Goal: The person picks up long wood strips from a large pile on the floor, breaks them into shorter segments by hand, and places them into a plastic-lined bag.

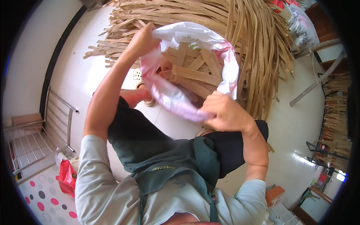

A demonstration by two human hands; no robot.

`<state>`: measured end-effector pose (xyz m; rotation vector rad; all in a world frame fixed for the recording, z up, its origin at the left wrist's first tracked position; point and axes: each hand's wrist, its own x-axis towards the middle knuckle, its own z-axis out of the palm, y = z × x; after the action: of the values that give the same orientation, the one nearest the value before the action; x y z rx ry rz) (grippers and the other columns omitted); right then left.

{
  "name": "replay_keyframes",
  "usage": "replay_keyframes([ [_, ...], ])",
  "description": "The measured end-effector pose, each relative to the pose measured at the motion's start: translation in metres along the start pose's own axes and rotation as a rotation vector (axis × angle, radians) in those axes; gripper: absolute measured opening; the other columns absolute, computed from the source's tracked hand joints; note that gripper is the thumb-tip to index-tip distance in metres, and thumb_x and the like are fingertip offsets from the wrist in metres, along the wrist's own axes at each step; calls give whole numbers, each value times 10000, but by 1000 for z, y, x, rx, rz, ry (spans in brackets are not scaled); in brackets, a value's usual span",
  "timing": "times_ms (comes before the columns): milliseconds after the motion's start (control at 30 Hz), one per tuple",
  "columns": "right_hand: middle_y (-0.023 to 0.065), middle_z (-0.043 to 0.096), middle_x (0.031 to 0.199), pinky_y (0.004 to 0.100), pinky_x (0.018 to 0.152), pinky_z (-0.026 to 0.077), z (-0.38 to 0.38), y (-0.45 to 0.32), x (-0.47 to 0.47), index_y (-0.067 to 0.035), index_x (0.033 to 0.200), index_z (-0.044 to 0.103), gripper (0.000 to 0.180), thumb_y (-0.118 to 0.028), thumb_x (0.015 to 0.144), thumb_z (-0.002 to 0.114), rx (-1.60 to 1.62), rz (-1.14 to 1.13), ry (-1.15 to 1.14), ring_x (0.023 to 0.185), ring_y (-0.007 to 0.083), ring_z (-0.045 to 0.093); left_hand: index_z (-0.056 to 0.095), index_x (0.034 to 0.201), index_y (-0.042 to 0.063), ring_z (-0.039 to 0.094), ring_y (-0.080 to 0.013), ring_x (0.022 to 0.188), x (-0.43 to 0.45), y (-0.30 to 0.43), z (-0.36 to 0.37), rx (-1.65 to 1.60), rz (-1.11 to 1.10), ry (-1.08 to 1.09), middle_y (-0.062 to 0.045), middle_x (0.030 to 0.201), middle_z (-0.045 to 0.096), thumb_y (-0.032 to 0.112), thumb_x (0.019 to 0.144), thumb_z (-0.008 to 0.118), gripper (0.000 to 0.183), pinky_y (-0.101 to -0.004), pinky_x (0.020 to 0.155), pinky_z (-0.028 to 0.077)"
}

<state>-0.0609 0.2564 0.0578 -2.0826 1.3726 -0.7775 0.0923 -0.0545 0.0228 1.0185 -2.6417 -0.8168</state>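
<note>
A white and pink plastic bag (230,70) stands with its mouth spread wide between my knees. My left hand (144,40) grips its rim at the far left. On the near right, my right hand (225,112) is closed around the rolled edge, slightly blurred. Inside the bag lie several flat, tan strips (197,74), crossing one another in a loose heap. The bag's bottom is hidden under them. Just beyond the bag, long strips of the same tan material (253,56) cover the floor in a thick pile.
To the left stands a metal wire rack (36,143), with a red plastic bag (67,177) near it. Wooden poles (317,78) lean at the right. A stuffed printed sack (302,25) sits at the back right. An orange box (275,196) is at the lower right.
</note>
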Motion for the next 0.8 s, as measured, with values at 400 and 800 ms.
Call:
replay_keyframes([
  [400,85,665,842,344,576,511,-12,79,-44,20,1006,641,356,-329,940,629,647,817,412,676,201,653,575,1261,-2,635,-156,890,-37,-15,-21,-153,31,-75,-106,981,694,335,960,634,456,-313,749,513],
  [800,47,661,797,254,517,473,3,78,-3,61,1096,649,286,-106,873,588,464,587,867,606,110,600,685,1160,23,547,-70,730,-12,-37,-25,-273,-182,154,32,804,622,330,990,591,363,-263,651,461],
])
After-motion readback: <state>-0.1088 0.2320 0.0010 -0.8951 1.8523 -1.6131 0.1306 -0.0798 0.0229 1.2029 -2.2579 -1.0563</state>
